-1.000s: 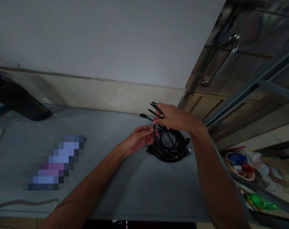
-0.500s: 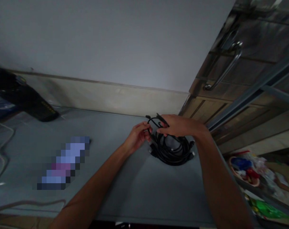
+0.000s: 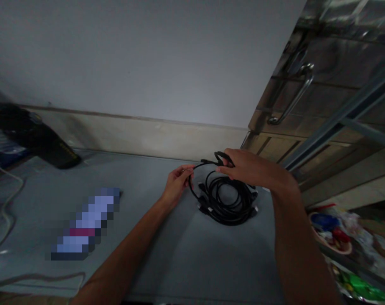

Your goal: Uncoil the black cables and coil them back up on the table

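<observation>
Several black cables lie in a round coil point(image 3: 225, 218) on the grey table, with their plug ends showing around the ring. My left hand point(image 3: 178, 181), at the left of the coil, is closed with thumb and fingers pinching a black cable point(image 3: 192, 189) that arcs up from the pile. Above the coil's far side, my right hand point(image 3: 239, 165) grips a bent part of black cable, with a small loop sticking up past the fingers. Some of the right fingertips are hidden behind the hand and the cable.
A phone-like object point(image 3: 86, 224), blurred by pixels, lies on the table point(image 3: 167, 262) to the left. Behind it leans a dark, long object point(image 3: 49, 142). A pale cord point(image 3: 9, 212) runs along the left. On the right stand a metal frame point(image 3: 322, 135) and a basket point(image 3: 330, 233) of odds and ends.
My hands have moved apart, the left a little leftward and the right slightly rightward. The cable between them now forms a wider arc, lifted clear of the coil's centre.
</observation>
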The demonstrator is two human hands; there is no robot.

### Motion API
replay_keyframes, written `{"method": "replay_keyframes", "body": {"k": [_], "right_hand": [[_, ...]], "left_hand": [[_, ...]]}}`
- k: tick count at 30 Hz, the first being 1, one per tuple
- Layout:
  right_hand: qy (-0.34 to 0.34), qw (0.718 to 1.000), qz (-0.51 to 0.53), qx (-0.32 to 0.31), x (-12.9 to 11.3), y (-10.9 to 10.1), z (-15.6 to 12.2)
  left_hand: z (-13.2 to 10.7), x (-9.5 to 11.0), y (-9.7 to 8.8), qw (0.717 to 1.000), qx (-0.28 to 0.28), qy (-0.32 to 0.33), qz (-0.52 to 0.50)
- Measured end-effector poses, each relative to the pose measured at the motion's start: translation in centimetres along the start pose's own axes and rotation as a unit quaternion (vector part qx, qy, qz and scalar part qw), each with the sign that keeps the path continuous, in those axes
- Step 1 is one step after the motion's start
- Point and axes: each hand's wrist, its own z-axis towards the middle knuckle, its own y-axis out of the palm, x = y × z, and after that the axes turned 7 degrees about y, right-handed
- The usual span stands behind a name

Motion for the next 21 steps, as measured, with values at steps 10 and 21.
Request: {"method": "replay_keyframes", "body": {"k": [10, 21], "right_hand": [[0.023, 0.989, -0.042, 0.137, -0.2, -2.4, -2.7], [-0.02, 0.982, 0.062, 0.178, -0.1, -3.2, -2.0]], "left_hand": [[0.1, -0.1, -0.6, 0.998, -0.02, 0.021, 0.059], [0.1, -0.8, -0.9, 0.996, -0.05, 0.01, 0.072]]}}
